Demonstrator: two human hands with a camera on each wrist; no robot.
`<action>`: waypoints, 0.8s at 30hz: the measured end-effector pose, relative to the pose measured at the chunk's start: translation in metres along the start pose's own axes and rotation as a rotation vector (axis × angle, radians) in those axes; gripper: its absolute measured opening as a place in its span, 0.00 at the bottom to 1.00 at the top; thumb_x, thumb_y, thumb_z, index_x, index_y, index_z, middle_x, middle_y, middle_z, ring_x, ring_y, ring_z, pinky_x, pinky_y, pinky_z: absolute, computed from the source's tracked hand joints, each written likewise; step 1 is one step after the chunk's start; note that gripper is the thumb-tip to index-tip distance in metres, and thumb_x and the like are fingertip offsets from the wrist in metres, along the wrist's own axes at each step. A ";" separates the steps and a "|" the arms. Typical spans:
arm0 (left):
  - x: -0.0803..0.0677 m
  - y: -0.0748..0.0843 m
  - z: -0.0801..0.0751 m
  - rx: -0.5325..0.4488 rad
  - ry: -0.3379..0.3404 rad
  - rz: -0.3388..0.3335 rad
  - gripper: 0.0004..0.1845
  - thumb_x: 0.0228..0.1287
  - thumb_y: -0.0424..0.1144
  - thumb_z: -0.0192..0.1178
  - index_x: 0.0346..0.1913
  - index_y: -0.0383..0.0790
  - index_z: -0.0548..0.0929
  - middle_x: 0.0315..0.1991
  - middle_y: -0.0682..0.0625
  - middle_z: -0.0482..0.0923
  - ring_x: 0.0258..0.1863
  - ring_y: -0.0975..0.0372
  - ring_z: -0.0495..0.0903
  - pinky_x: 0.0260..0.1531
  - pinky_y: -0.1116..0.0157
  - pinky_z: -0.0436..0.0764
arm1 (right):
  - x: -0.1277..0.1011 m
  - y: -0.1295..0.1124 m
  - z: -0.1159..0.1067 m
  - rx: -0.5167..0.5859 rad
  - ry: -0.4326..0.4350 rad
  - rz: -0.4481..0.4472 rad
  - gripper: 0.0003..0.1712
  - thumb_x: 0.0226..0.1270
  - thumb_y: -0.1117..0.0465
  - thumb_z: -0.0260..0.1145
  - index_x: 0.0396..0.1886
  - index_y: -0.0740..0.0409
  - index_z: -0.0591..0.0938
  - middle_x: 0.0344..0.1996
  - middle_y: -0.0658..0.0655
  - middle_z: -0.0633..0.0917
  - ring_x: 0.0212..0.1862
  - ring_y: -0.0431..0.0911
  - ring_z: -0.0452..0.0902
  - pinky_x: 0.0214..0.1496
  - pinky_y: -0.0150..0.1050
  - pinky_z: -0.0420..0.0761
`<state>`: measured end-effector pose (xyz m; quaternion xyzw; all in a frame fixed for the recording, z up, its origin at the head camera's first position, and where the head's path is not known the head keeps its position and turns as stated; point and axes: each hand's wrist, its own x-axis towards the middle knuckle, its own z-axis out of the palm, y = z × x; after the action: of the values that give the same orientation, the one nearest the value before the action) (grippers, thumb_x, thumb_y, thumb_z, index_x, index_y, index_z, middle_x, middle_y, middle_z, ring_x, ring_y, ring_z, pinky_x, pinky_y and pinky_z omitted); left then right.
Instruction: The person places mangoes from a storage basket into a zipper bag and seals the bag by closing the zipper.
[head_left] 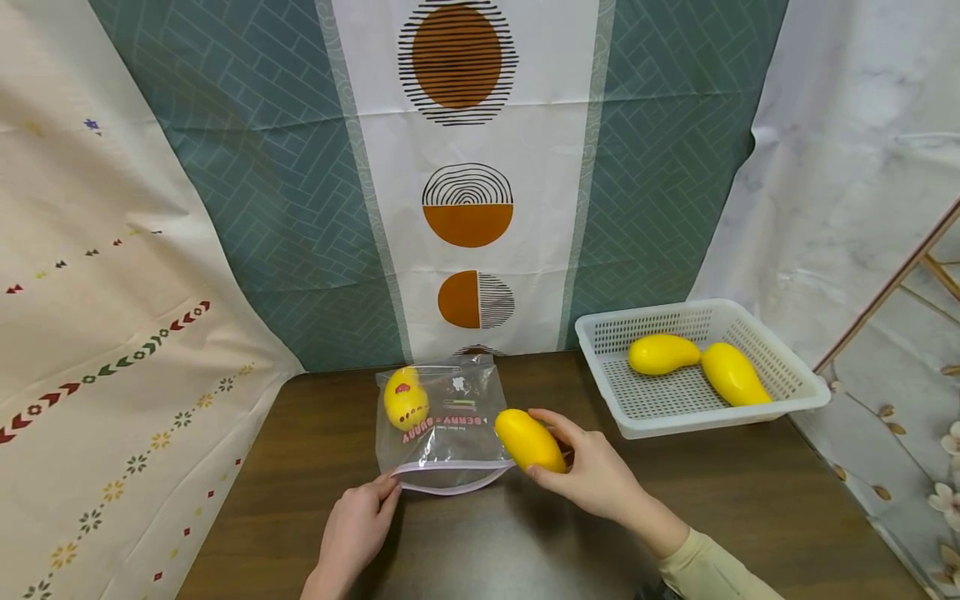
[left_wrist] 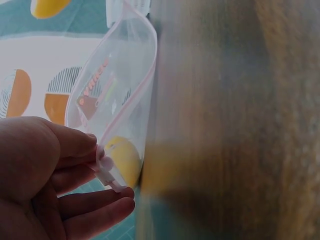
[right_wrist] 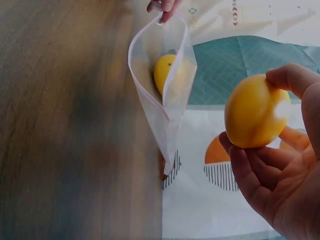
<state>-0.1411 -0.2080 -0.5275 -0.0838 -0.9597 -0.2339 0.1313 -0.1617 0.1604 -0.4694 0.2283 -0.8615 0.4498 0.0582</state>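
Note:
My left hand (head_left: 354,527) pinches the near left corner of a clear zip bag (head_left: 448,446) with a pale lilac zip edge and pink lettering. In the left wrist view, a white zip slider (left_wrist: 112,179) sits at that corner beside the fingers, and the bag's mouth gapes. Inside the bag, toward its far left side, lies a yellow mango (head_left: 406,400). Just above the bag's right edge, my right hand (head_left: 600,479) grips another yellow mango (head_left: 529,440) between thumb and fingers. The right wrist view shows this mango (right_wrist: 255,112) apart from the bag.
A white perforated basket (head_left: 705,426) stands on the right of the dark wooden table (head_left: 300,467). Two yellow mangoes (head_left: 663,354) lie in it. Behind the table hangs a patterned cloth (head_left: 645,208), with a cream cloth (head_left: 112,375) at the left.

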 end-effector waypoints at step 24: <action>0.002 0.002 0.000 0.007 -0.003 0.015 0.11 0.72 0.35 0.71 0.53 0.38 0.94 0.54 0.46 0.90 0.52 0.48 0.90 0.49 0.44 0.87 | -0.005 -0.005 0.049 -0.173 -0.302 -0.113 0.40 0.63 0.41 0.78 0.74 0.35 0.77 0.48 0.39 0.88 0.34 0.33 0.77 0.36 0.32 0.78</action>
<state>-0.1421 -0.2063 -0.5258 -0.0908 -0.9601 -0.2293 0.1319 -0.1501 0.1206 -0.4961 0.3356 -0.8817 0.3305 -0.0271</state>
